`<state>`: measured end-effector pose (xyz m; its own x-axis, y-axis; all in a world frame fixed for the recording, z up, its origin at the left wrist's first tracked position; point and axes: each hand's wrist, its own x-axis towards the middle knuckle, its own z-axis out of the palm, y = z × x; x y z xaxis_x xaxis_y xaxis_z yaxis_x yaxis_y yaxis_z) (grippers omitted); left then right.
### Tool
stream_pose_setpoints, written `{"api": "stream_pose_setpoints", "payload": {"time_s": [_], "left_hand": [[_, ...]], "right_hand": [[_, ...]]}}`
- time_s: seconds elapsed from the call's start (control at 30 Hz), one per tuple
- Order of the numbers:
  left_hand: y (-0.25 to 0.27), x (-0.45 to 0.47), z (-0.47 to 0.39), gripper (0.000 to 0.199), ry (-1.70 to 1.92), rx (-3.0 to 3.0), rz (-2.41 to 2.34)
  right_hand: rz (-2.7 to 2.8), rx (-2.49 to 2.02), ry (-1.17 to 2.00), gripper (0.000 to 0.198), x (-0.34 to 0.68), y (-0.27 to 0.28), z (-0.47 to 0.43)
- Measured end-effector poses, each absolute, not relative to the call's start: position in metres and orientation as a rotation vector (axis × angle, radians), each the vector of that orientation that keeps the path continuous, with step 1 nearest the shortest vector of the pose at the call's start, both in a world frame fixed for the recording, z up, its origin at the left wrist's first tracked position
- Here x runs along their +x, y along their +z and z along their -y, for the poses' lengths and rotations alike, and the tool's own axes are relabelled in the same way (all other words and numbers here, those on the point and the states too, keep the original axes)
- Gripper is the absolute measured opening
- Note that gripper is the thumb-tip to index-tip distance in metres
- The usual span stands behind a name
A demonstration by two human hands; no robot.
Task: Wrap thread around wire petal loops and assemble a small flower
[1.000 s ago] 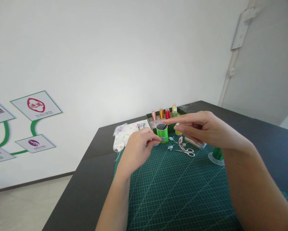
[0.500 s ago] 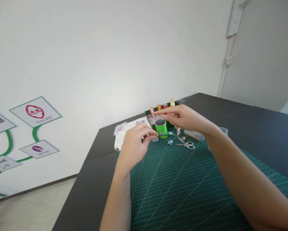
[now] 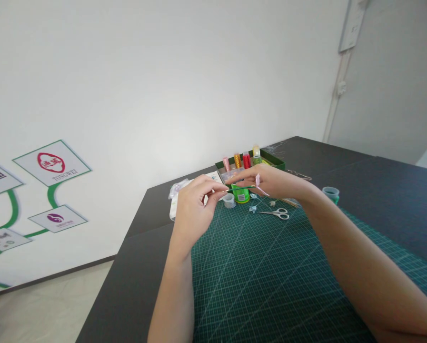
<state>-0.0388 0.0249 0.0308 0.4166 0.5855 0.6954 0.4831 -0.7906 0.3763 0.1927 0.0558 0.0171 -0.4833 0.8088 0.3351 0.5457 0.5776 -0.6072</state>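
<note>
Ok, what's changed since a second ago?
The right hand has come down at the green can, hiding its mouth; contact can't be told. The green stem has risen, bringing the pink piece at its end up in front of that hand. No visible new hold or release: the left hand pinches the stem throughout. Scissors stayed on the cutting mat.

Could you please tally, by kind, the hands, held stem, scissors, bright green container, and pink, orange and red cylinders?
Bare hands: 2, left hand and right hand
Thin green stem with a pink end: 1
Small metal scissors with pale handles: 1
Bright green cylindrical container: 1
Small cylinders: 3, pink cylinder, orange cylinder and red cylinder
Total: 8
</note>
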Motion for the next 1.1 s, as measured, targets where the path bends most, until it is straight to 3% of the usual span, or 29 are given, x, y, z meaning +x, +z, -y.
{"api": "stream_pose_setpoints", "payload": {"time_s": [0.4, 1.1], "left_hand": [[0.032, -0.042, -0.026, 0.010, 1.435, 2.488, -1.032], [0.029, -0.046, -0.035, 0.011, 1.567, 2.427, -1.104]], "right_hand": [[2.360, -1.098, 0.467, 0.039, 0.182, 0.021, -0.047], [2.504, -1.109, 0.561, 0.043, 0.178, 0.024, -0.030]]}}
